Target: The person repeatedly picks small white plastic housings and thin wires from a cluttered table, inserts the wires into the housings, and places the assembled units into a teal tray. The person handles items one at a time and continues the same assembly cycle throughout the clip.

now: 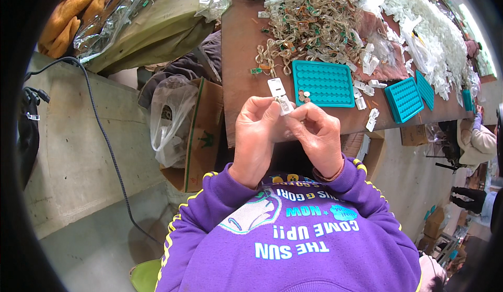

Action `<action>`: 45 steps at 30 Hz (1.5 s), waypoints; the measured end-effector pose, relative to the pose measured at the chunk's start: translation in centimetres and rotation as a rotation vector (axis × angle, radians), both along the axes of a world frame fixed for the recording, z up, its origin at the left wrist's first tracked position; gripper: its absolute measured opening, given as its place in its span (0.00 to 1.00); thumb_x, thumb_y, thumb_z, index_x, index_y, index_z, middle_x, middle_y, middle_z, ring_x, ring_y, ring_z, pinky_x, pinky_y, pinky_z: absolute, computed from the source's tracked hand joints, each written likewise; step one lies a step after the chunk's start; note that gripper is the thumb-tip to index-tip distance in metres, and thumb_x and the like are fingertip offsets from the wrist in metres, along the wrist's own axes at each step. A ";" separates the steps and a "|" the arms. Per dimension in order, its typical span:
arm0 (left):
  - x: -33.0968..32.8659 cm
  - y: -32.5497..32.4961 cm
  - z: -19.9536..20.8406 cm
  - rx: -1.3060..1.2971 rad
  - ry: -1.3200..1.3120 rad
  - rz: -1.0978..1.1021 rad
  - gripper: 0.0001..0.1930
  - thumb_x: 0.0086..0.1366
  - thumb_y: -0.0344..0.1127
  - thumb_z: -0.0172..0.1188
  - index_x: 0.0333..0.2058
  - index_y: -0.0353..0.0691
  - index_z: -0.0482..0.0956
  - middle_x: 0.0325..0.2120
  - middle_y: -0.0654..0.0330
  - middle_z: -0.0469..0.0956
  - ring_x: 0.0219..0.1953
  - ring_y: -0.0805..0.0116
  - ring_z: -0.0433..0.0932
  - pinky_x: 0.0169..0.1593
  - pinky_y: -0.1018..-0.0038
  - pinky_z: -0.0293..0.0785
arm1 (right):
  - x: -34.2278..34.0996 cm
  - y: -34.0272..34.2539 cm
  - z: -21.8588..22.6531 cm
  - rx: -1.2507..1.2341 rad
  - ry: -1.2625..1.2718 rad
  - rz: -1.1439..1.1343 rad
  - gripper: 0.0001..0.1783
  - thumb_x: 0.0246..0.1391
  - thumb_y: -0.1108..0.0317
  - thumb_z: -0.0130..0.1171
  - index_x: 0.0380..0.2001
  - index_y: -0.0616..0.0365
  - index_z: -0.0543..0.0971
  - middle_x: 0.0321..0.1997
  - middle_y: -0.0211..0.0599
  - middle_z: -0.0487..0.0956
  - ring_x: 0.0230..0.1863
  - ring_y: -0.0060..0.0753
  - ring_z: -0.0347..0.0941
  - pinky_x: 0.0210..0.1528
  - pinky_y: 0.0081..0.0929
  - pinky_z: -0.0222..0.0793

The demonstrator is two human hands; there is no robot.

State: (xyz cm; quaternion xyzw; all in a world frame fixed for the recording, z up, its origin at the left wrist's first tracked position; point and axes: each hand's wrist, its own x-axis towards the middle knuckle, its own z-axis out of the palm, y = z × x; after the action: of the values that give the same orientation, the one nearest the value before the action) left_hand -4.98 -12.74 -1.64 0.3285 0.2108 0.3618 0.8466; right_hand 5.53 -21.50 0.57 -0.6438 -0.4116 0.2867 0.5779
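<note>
Above the near edge of the brown table I hold a small white hinged plastic case [284, 106], its white lid [276, 87] flipped up away from me. My left hand [255, 137] is closed, pinching the case between thumb and fingers. My right hand [320, 137] is closed too, its thumb and forefinger at the case's right side; anything small between those fingertips is hidden. Just beyond my right hand lies a teal tray [335, 84] with rows of hollows. Several small round metal discs, like button cells [304, 97], sit in its near left corner.
A tangled heap of clear wires with green pieces [314, 22] covers the table's far part. Loose white cases [370, 64] and more teal trays [403, 100] lie to the right, before a long pile of white plastic parts [437, 45]. A cardboard box [204, 134] stands left. Another person [479, 134] is far right.
</note>
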 end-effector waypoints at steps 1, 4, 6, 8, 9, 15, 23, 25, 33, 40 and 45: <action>0.1 -0.2 -0.1 -0.038 -0.013 -0.002 0.05 0.70 0.33 0.54 0.40 0.38 0.72 0.39 0.53 0.81 0.41 0.68 0.80 0.47 0.72 0.77 | -0.3 0.0 0.0 0.018 -0.011 -0.032 0.02 0.56 0.79 0.60 0.31 0.67 0.77 0.29 0.31 0.78 0.29 0.16 0.76 0.32 0.15 0.72; 0.2 -0.2 -0.4 -0.026 0.014 0.026 0.06 0.70 0.33 0.54 0.41 0.38 0.72 0.39 0.53 0.81 0.41 0.69 0.80 0.47 0.72 0.76 | -0.7 0.0 0.0 0.127 -0.354 -0.078 0.02 0.52 0.81 0.61 0.30 0.67 0.77 0.26 0.33 0.78 0.28 0.17 0.76 0.31 0.17 0.72; 0.4 -0.2 -0.4 -0.030 0.002 0.018 0.06 0.71 0.34 0.54 0.41 0.39 0.72 0.40 0.54 0.81 0.41 0.69 0.80 0.46 0.73 0.76 | -0.8 0.1 -0.1 0.106 -0.310 -0.104 0.04 0.48 0.81 0.60 0.30 0.63 0.78 0.25 0.40 0.78 0.24 0.30 0.76 0.29 0.24 0.71; 0.4 -0.3 -0.4 -0.094 -0.054 -0.025 0.06 0.71 0.35 0.54 0.41 0.39 0.72 0.40 0.54 0.81 0.41 0.70 0.80 0.46 0.73 0.76 | -0.7 0.2 -0.1 0.085 -0.280 -0.091 0.04 0.48 0.81 0.60 0.30 0.63 0.79 0.26 0.39 0.79 0.24 0.27 0.76 0.29 0.23 0.71; 0.4 -0.3 -0.4 -0.113 -0.060 -0.031 0.07 0.71 0.35 0.54 0.41 0.39 0.72 0.40 0.55 0.81 0.41 0.70 0.80 0.46 0.73 0.76 | -0.6 0.3 -0.2 0.093 -0.170 -0.058 0.04 0.49 0.80 0.61 0.31 0.63 0.79 0.26 0.36 0.80 0.26 0.20 0.75 0.31 0.20 0.71; 0.3 -0.1 -0.5 -0.123 -0.091 -0.050 0.07 0.71 0.37 0.54 0.41 0.41 0.72 0.40 0.54 0.80 0.42 0.69 0.79 0.48 0.73 0.75 | -0.5 0.0 -0.6 0.062 0.336 -0.029 0.03 0.53 0.78 0.61 0.32 0.63 0.81 0.28 0.30 0.81 0.30 0.13 0.73 0.33 0.17 0.71; 0.8 0.1 -0.9 -0.128 -0.248 -0.012 0.07 0.72 0.36 0.52 0.42 0.41 0.70 0.40 0.55 0.80 0.44 0.65 0.79 0.49 0.70 0.76 | 1.4 -0.3 0.1 0.021 -0.096 -0.024 0.05 0.53 0.74 0.63 0.34 0.63 0.82 0.32 0.33 0.83 0.30 0.16 0.76 0.32 0.19 0.73; 1.0 0.4 -1.1 -0.179 -0.270 0.005 0.07 0.73 0.37 0.50 0.44 0.41 0.69 0.40 0.58 0.78 0.36 0.71 0.78 0.40 0.77 0.77 | 3.5 0.2 0.4 -0.011 -0.448 -0.214 0.06 0.51 0.71 0.65 0.35 0.57 0.82 0.30 0.34 0.81 0.28 0.28 0.77 0.30 0.24 0.72; 1.7 2.3 -2.5 -0.485 -0.589 -0.288 0.12 0.76 0.38 0.42 0.49 0.38 0.69 0.39 0.57 0.69 0.21 0.86 0.60 0.22 0.89 0.61 | 7.1 1.6 -1.1 -0.037 -0.994 -0.108 0.07 0.43 0.67 0.68 0.30 0.51 0.83 0.29 0.31 0.77 0.32 0.38 0.73 0.35 0.32 0.69; 1.7 2.4 -2.6 -0.552 -0.603 -0.302 0.12 0.76 0.38 0.42 0.49 0.37 0.69 0.39 0.59 0.68 0.20 0.86 0.59 0.20 0.88 0.58 | 7.6 1.9 -0.9 -0.054 -0.888 -0.020 0.06 0.43 0.69 0.67 0.27 0.56 0.80 0.30 0.36 0.77 0.36 0.43 0.73 0.40 0.36 0.69; 1.8 2.4 -2.7 -0.535 -0.596 -0.301 0.13 0.76 0.38 0.42 0.49 0.37 0.69 0.38 0.59 0.68 0.20 0.86 0.59 0.19 0.88 0.57 | 7.7 1.9 -0.9 -0.083 -0.851 -0.009 0.07 0.44 0.71 0.67 0.26 0.59 0.77 0.31 0.39 0.76 0.38 0.46 0.73 0.41 0.38 0.68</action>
State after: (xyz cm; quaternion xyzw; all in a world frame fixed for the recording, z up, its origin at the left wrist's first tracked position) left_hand -3.15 -10.33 -4.34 0.0055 -0.0070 0.2462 0.9692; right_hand 13.26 -19.61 -0.33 -0.7293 -0.5986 0.0095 0.3313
